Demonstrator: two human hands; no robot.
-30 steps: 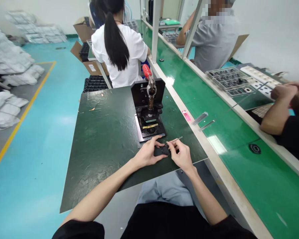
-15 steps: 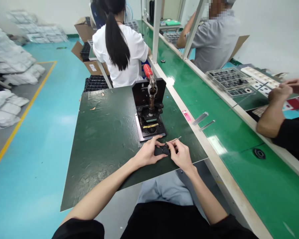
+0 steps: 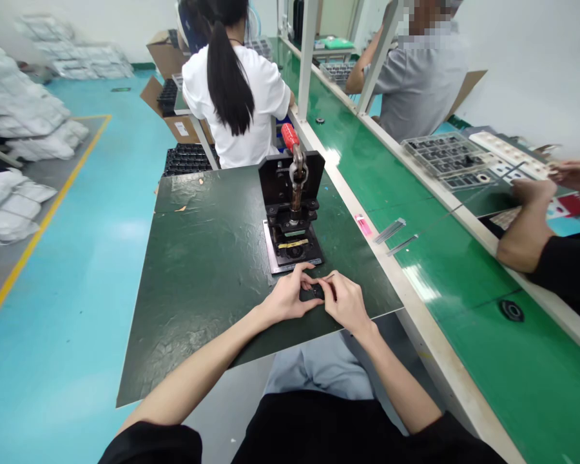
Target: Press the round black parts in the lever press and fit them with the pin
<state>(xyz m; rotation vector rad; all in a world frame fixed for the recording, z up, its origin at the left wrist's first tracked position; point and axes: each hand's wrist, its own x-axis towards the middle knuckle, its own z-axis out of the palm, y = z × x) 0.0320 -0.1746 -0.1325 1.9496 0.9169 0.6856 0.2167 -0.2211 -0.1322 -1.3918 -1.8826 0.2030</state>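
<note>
Near the front of the dark green table (image 3: 198, 270), my left hand (image 3: 290, 295) curves round a small black part (image 3: 310, 293), thumb and fingers gripping its sides. My right hand (image 3: 345, 299) is closed in a pinch at the right end of the same part and covers some of it; whether a small thing is between its fingertips is hidden. Just beyond my hands stands a black toggle press (image 3: 294, 212) with a red handle (image 3: 290, 136), which points up. A yellow strip (image 3: 293, 244) lies across its base.
Right of the table runs a green conveyor (image 3: 444, 258) behind a white rail, with thin metal strips (image 3: 390, 231), a pink item (image 3: 363, 225) and a round black part (image 3: 511, 310). A person in white sits ahead; others work beyond the conveyor.
My right hand has shifted slightly left over the black part, and the thin stick that showed at its fingers is no longer visible. The round black part on the conveyor has moved slightly down and right.
</note>
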